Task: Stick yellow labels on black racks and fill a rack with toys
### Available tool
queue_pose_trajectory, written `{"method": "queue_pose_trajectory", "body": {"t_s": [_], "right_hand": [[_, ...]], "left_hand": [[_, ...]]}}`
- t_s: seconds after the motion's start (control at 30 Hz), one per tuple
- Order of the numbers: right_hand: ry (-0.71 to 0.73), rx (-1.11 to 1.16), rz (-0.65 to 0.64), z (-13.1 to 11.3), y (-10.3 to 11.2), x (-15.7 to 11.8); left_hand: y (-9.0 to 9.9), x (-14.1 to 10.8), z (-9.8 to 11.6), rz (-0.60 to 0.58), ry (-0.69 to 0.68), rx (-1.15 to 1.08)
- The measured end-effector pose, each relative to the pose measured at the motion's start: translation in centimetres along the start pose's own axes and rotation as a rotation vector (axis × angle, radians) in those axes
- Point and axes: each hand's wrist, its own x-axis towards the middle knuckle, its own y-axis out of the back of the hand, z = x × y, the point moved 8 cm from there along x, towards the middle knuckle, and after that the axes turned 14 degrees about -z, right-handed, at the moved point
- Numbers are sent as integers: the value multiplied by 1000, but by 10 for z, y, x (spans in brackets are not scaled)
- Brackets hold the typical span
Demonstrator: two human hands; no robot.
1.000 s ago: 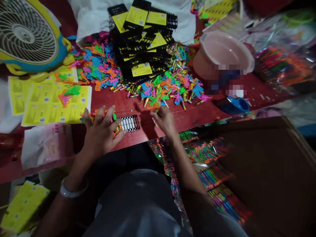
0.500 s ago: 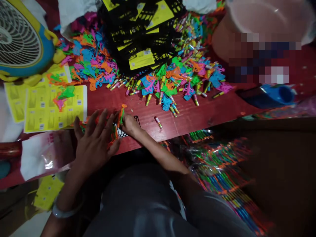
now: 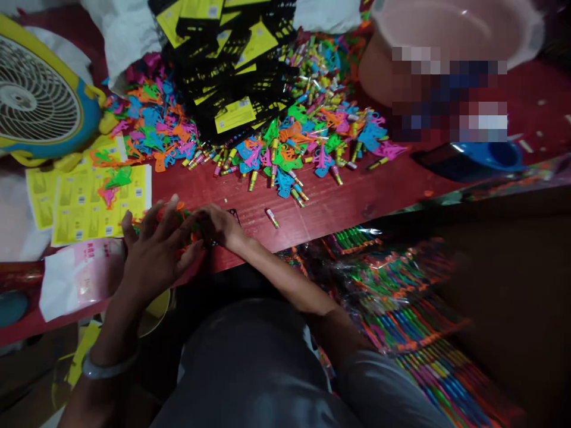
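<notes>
My left hand (image 3: 154,252) lies with its fingers spread over orange and green plastic pieces (image 3: 195,236) near the table's front edge. My right hand (image 3: 223,226) is closed, its fingertips bent down close to my left fingers. What it holds, if anything, is hidden in shadow. Beneath and behind it, part of a black lattice frame (image 3: 234,215) shows on the red table (image 3: 259,235). To the right a single small printed tube (image 3: 272,218) lies by itself.
Farther back are a heap of colourful plastic shapes (image 3: 285,157) and a stack of black frames with yellow labels (image 3: 236,116). A fan (image 3: 40,95) and yellow label sheets (image 3: 84,205) are left. A pink basin (image 3: 379,77) and blue container (image 3: 468,161) are right. Bagged sticks (image 3: 414,321) lie below.
The orange and green piece that stood upright at my right fingers no longer shows there. My right fingers have moved left, closer to my left hand. The view has shifted slightly.
</notes>
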Motion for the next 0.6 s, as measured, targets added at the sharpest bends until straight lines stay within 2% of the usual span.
{"method": "queue_pose_trajectory", "body": {"t_s": [0.1, 0.17, 0.2, 0.27, 0.33, 0.4, 0.53, 0.6], "right_hand": [[-71, -110, 233, 12, 68, -48], [-304, -283, 535, 31, 130, -90], [-414, -349, 627, 39, 155, -107], [-570, -431, 650, 53, 187, -125], [-626, -472, 544, 62, 197, -125], [-626, -507, 450, 65, 193, -120], [-671, -542, 413, 65, 182, -118], [-691, -567, 340, 65, 177, -119]], "left_hand": [[2, -1, 0, 18, -11, -22], [2, -1, 0, 12, -1, -40], [2, -1, 0, 4, 10, -49], [3, 0, 0, -8, 36, -63], [4, 1, 0, -1, 46, -72], [4, 1, 1, 4, 51, -64], [2, 1, 1, -5, 67, -60], [2, 0, 0, 10, 61, -82]]}}
